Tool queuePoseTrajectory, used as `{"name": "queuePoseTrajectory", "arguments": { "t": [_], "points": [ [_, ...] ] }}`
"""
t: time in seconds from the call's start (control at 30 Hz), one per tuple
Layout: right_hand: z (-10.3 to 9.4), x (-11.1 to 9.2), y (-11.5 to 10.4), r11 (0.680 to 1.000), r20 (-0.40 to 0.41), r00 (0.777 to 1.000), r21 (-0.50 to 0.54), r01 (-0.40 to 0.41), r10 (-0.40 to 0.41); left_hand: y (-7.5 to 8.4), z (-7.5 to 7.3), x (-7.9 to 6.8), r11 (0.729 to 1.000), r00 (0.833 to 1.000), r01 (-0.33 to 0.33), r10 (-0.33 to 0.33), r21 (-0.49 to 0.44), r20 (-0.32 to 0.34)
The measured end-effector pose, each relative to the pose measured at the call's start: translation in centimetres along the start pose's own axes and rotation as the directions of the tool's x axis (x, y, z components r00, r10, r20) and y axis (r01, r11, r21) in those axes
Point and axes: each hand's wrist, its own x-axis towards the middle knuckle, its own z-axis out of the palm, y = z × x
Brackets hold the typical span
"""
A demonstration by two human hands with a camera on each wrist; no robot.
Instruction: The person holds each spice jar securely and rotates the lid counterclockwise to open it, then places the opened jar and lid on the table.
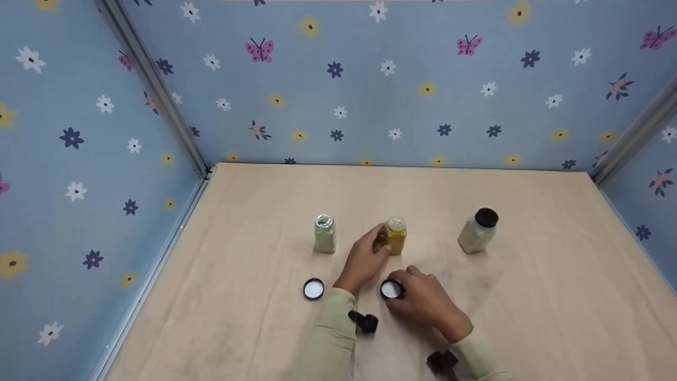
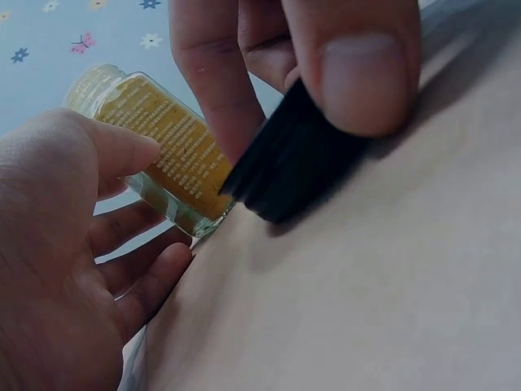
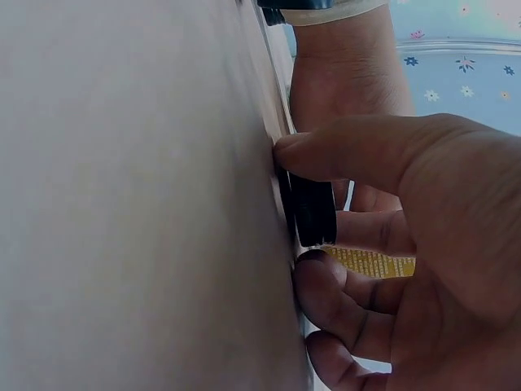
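Note:
My left hand (image 1: pixel 366 259) holds a square glass shaker jar (image 1: pixel 395 236) of yellow-brown powder, upright on the table, its perforated top uncovered. In the left wrist view the thumb lies along the jar's printed side (image 2: pixel 167 138). Closer to me, my right hand (image 1: pixel 423 296) pinches a black screw cap (image 1: pixel 391 289) by its rim, white inner face up. The right wrist view shows that cap (image 3: pixel 313 212) between thumb and fingers, at the table surface. Left of the yellow jar stands an uncapped jar of pale green contents (image 1: pixel 325 235). A second black cap (image 1: pixel 313 289) lies inside-up in front of it.
At the right stands a third glass jar (image 1: pixel 474 236) with pale contents and its black cap (image 1: pixel 486 217) on. A cream cloth (image 1: pixel 238 222) covers the table. Blue flowered panels (image 1: pixel 370 95) wall the back and sides, with metal posts (image 1: pixel 158 90) at the corners.

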Motion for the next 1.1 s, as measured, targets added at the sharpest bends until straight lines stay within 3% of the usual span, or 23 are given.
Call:
{"name": "queuePoseTrajectory", "arguments": {
  "t": [0.33,1.1],
  "points": [
    [-0.06,-0.06,-0.20,0.999,0.040,0.999,0.017,-0.036,0.035,-0.33,0.15,0.04,1.000,1.000,0.014,-0.014,0.002,-0.001],
    [-0.22,0.13,-0.13,0.999,0.077,0.997,0.039,-0.007,0.004,-0.21,0.06,-0.10,1.000,1.000,-0.004,0.004,0.028,-0.005]
  ]
}}
